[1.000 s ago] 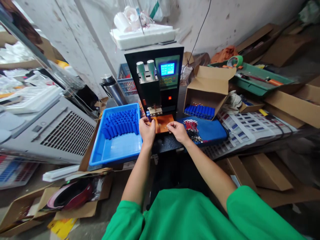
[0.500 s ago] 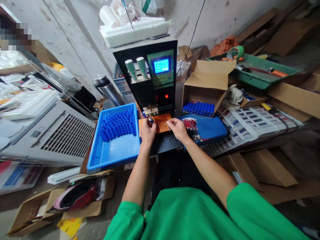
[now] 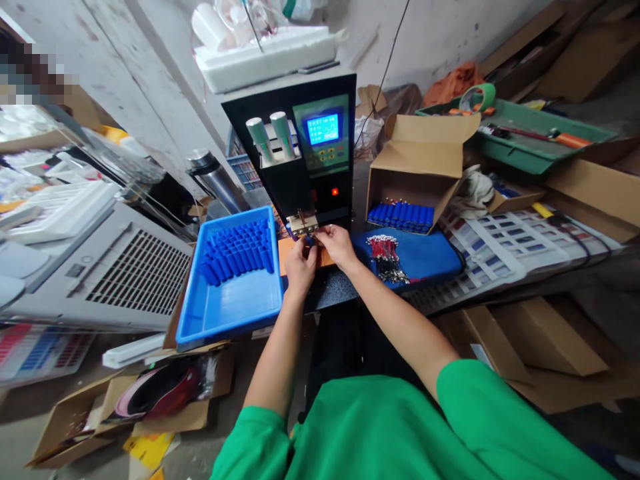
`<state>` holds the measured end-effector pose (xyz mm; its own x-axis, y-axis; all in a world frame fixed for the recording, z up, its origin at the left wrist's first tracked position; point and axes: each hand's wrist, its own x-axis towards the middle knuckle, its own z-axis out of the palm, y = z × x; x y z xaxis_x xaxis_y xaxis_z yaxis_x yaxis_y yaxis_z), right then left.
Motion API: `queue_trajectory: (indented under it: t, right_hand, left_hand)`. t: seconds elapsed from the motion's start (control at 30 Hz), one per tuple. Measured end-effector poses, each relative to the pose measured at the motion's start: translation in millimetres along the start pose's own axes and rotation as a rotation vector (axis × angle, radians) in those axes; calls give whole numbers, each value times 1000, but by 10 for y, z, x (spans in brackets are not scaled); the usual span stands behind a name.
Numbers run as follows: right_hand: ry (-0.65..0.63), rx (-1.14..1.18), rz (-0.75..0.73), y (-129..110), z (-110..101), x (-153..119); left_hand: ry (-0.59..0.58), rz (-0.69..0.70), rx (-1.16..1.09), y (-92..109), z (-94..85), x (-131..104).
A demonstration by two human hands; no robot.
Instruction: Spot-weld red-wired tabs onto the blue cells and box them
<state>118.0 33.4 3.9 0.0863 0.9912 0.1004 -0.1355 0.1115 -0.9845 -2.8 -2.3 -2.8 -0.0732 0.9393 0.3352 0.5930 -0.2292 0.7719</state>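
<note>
Across swings our right hand (image 3: 339, 247) beside our left hand (image 3: 301, 268), which pinches a blue cylinder (image 3: 310, 241) mid-frame by the machine (image 3: 293, 183); right's grip, we can't tell. Centre-left, tray (image 3: 230, 305) cylinders (image 3: 237, 255) seemingly remain; carton (image 3: 417, 157) ones look done.

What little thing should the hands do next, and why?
Perhaps line up the blue tube with the metal pins on the machine, because the left hand holds it close to them and the right hand is right beside it.
</note>
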Motion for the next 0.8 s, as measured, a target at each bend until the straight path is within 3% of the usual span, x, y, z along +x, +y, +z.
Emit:
queue_trajectory:
  t: [0.8]
  right_hand:
    - [3, -44, -31, -8, 41, -15]
  left_hand:
    - [26, 3, 25, 17, 1, -14]
